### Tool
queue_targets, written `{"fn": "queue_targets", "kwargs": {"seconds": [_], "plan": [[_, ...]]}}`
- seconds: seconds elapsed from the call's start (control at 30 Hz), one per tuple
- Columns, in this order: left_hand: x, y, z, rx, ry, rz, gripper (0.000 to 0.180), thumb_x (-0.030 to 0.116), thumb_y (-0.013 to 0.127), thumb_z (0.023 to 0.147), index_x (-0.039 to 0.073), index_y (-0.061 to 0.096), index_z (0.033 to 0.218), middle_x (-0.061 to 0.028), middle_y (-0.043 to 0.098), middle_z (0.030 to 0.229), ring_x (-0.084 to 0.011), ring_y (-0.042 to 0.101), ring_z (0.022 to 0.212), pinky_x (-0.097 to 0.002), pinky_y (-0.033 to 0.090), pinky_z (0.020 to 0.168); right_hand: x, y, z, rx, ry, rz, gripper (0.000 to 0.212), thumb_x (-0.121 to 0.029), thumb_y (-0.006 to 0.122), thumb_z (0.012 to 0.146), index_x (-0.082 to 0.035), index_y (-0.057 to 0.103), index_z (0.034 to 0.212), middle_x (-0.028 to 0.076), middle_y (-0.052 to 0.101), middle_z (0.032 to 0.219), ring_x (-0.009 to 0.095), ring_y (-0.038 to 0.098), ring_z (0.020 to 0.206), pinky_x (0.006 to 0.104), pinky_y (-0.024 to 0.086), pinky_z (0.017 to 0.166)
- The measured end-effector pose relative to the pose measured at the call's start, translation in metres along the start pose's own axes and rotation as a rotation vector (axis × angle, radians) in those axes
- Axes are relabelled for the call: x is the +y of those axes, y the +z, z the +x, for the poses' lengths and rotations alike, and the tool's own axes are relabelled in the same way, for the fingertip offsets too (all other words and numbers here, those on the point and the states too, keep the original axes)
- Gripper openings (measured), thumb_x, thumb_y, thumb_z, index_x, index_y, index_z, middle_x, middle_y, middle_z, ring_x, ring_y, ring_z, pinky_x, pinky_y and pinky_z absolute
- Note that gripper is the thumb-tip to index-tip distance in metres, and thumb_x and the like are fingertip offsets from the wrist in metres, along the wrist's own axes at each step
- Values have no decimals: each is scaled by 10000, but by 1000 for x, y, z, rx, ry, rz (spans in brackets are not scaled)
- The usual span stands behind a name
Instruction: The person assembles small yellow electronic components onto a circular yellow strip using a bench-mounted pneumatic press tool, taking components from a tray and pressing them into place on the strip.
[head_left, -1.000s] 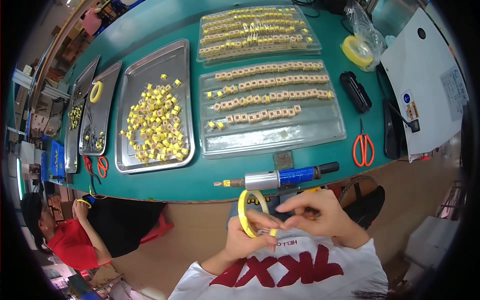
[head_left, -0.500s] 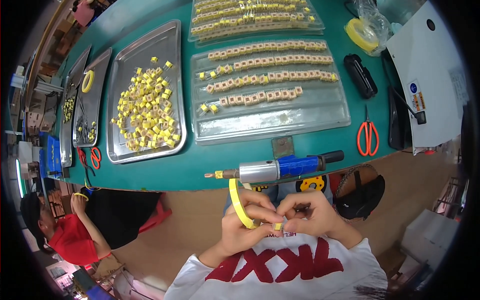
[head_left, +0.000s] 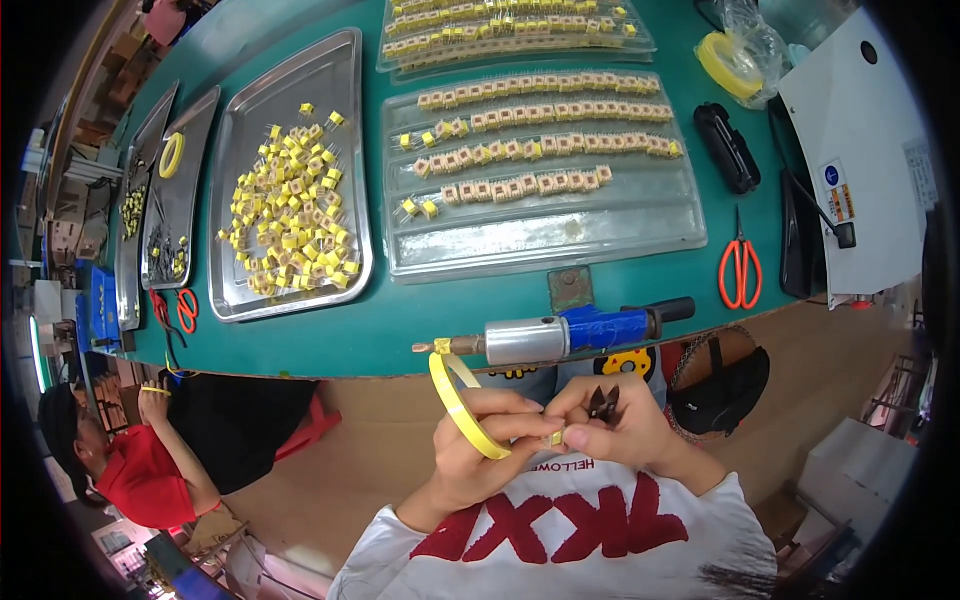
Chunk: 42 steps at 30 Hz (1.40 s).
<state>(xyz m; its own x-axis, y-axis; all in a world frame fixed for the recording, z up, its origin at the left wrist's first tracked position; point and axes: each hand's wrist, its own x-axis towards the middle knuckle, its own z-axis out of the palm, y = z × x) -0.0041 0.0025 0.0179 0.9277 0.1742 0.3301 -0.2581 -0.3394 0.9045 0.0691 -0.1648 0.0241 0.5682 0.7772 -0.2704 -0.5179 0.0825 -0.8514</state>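
In front of my chest both hands are closed, fingertips together. My left hand (head_left: 478, 440) has a ring-shaped roll of yellow tape (head_left: 463, 408) hooked on its fingers. At its fingertips a small yellow-taped coil (head_left: 556, 438) is pinched. My right hand (head_left: 622, 422) meets the coil with thumb and forefinger. Dark scissors (head_left: 603, 403) stick up out of my right hand, blades a little apart, handles hidden in the palm. Just beyond my hands, a silver and blue spindle tool (head_left: 527, 341) lies along the table edge, with yellow on its narrow left end.
A steel tray (head_left: 222, 283) with a heap of yellow coils stands left of a clear plastic tray (head_left: 540, 252) holding coils in rows. Orange-handled scissors (head_left: 739, 275) and a black case (head_left: 727, 148) lie at the right. A co-worker in red (head_left: 150, 478) sits at the left.
The tape roll has tilted and shifted left with my left hand. My right hand has turned, and the dark scissors' blades now show above it. My fingertips moved slightly up.
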Motion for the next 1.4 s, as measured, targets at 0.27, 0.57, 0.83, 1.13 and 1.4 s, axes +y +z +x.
{"fn": "queue_targets", "kwargs": {"seconds": [0.27,0.57,0.83,1.13,1.4], "plan": [[4,4,1,64,118,132,297,20,815,604,87,690,865,-46,602,853,-152,624,717,-247,529,556,-6,2,-2,35,23,-82,199,-124,635,787,26,602,914,-45,467,639,8,382,571,181,316,520],[2,4,-1,82,115,140,297,26,820,594,88,698,858,-44,596,825,-150,623,716,-248,525,562,-7,3,-1,53,-5,-111,197,-85,639,763,27,615,924,-42,472,633,14,383,563,192,310,513],[0,0,-2,13,-220,-354,326,70,841,547,68,729,853,-61,569,834,-161,582,786,-242,512,625,2,-8,0,-101,-28,-69,237,-62,730,753,34,635,948,-24,507,608,21,387,540,200,296,493],[1,-5,-1,-31,-36,-7,282,42,810,588,65,719,855,-71,608,849,-176,613,775,-274,518,631,-5,-4,6,-85,17,-40,275,-57,740,707,22,624,944,-49,443,593,19,329,526,196,265,503],[3,-8,4,-25,-4,74,301,64,815,581,70,711,864,-63,620,835,-186,619,759,-278,520,617,-4,-3,4,-46,64,10,244,-71,693,736,28,616,945,-57,423,587,8,326,524,188,260,502]]}}
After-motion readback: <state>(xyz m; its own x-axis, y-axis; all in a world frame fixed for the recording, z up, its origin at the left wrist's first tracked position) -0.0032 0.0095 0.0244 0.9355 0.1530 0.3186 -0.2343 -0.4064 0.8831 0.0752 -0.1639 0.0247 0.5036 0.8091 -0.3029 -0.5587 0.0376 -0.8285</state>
